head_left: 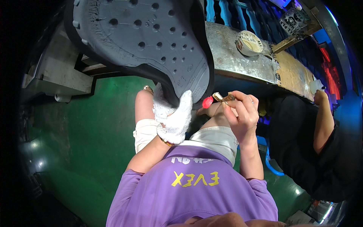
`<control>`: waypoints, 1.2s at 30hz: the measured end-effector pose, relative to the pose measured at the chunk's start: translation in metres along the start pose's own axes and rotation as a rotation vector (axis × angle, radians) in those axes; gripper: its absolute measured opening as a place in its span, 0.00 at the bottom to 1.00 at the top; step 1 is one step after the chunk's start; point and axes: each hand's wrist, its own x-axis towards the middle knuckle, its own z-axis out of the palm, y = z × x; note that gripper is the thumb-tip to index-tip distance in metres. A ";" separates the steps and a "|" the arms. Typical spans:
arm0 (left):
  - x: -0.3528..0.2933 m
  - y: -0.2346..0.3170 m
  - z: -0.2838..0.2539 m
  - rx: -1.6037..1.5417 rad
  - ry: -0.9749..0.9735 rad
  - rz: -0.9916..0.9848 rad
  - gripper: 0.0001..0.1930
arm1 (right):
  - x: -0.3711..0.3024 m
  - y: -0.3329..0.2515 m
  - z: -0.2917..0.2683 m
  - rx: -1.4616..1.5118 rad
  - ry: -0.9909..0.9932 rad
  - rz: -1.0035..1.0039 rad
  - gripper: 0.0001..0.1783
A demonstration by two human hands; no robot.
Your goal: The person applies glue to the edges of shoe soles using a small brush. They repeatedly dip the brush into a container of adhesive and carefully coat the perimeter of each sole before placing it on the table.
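My left hand (176, 119), in a white knit glove, is closed round the near end of a dark grey foam shoe (151, 34). The shoe is raised in front of me, and its face toward me has several round dimples. My bare right hand (244, 113) pinches a small metal-and-pale-coloured tool (221, 97) between thumb and fingertips. A red tip (207, 101) is at the tool's left end, close to the shoe's right edge; I cannot tell whether the two touch.
A worn metal bench (234, 56) runs along the far side, with a round tub of cream-coloured substance (250, 42) on it. Behind it stand blue ribbed pieces (225, 13). At the right is a co-worker's bare forearm (324, 125). A grey cabinet (56, 70) stands at the left.
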 end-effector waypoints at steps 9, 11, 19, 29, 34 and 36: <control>-0.006 -0.019 -0.003 -0.134 -0.027 -0.184 0.21 | -0.005 -0.001 0.003 0.071 -0.033 0.036 0.08; -0.002 0.000 0.002 -0.099 -0.012 -0.096 0.21 | -0.005 -0.002 0.004 0.079 -0.062 0.026 0.08; -0.005 -0.009 -0.003 -0.027 -0.073 -0.182 0.21 | -0.016 -0.004 0.000 0.134 -0.022 0.029 0.09; -0.008 0.001 0.006 0.000 -0.077 -0.002 0.23 | -0.024 0.002 -0.010 0.072 0.094 0.222 0.07; -0.007 0.014 0.012 -0.084 -0.111 0.033 0.22 | -0.018 0.001 -0.016 -0.062 0.012 0.006 0.07; -0.007 0.012 0.011 -0.072 -0.136 0.017 0.24 | -0.020 -0.001 -0.017 0.012 -0.008 0.054 0.07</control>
